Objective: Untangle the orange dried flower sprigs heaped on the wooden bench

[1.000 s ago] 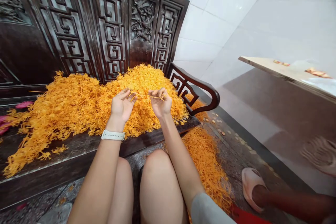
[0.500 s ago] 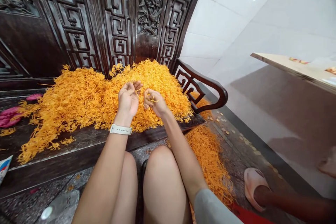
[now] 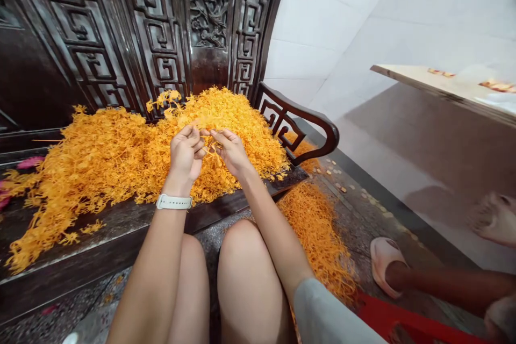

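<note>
A big heap of thin orange strands (image 3: 121, 156) covers the seat of a dark carved wooden bench (image 3: 121, 231). My left hand (image 3: 184, 155), with a white watch on its wrist, and my right hand (image 3: 230, 151) meet fingertip to fingertip over the heap's right half. Both hands have their fingers pinched on a small orange strand (image 3: 207, 146) between them. My bare knees sit below, close to the bench's front edge.
A second orange pile (image 3: 318, 236) lies on the floor right of the bench. Another person's leg and pink slipper (image 3: 382, 258) rest at the lower right, above a red object (image 3: 399, 320). A pale tabletop (image 3: 443, 88) juts in from the right. White tiled walls stand behind.
My hands held a long strand stretched between them a second ago; they have come together until the fingertips touch. The view has shifted slightly.
</note>
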Tool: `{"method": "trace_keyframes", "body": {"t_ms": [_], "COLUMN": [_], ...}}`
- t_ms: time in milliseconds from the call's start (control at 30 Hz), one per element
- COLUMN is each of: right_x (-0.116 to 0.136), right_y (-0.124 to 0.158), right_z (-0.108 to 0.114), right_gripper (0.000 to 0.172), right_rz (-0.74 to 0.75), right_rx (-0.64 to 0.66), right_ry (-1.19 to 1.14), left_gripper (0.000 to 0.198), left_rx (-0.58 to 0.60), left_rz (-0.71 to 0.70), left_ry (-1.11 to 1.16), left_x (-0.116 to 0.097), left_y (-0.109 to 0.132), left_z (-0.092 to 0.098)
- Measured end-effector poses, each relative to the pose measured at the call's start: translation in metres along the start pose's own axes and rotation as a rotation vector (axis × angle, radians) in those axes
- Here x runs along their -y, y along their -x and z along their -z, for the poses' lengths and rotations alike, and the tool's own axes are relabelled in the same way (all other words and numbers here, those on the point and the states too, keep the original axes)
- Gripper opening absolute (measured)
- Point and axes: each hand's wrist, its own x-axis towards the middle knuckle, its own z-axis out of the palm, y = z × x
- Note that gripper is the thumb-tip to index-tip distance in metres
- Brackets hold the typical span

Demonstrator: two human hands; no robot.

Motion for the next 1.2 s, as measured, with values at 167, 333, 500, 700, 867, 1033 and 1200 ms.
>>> {"method": "trace_keyframes", "body": {"t_ms": [167, 333, 500, 700, 867, 1033, 1200], "right_x": [0.001, -0.002, -0.008, -0.013, -0.006, 0.010, 0.020], "right_y": [-0.002, -0.002, -0.011, -0.023, -0.033, -0.041, -0.051], "right_z": [0.005, 0.002, 0.001, 0.006, 0.010, 0.018, 0.039], "right_gripper": [0.010, 0.007, 0.017, 0.023, 0.025, 0.021, 0.028], "right_rz": [-0.066, -0.090, -0.043, 0.007, 0.050, 0.066, 0.113], "right_rx": [-0.052, -0.046, -0.101, -0.245, -0.429, -0.365, -0.452], "right_ry": [-0.234, -0.387, -0.437, -0.369, -0.225, -0.118, -0.104], "left_gripper": [0.021, 0.024, 0.020, 0.014, 0.014, 0.010, 0.011], "left_rx": [-0.044, -0.035, -0.018, -0.069, -0.060, -0.014, -0.064], "left_rz": [0.023, 0.136, 0.200, 0.206, 0.250, 0.273, 0.216], "left_ry": [0.018, 0.007, -0.026, -0.080, -0.142, -0.175, -0.286], "left_x": [0.001, 0.003, 0.010, 0.017, 0.020, 0.019, 0.011], "left_y": [-0.001, -0.004, -0.002, 0.005, 0.014, 0.019, 0.018], "left_z": [0.000, -0.003, -0.010, -0.017, -0.017, -0.018, -0.013]}}
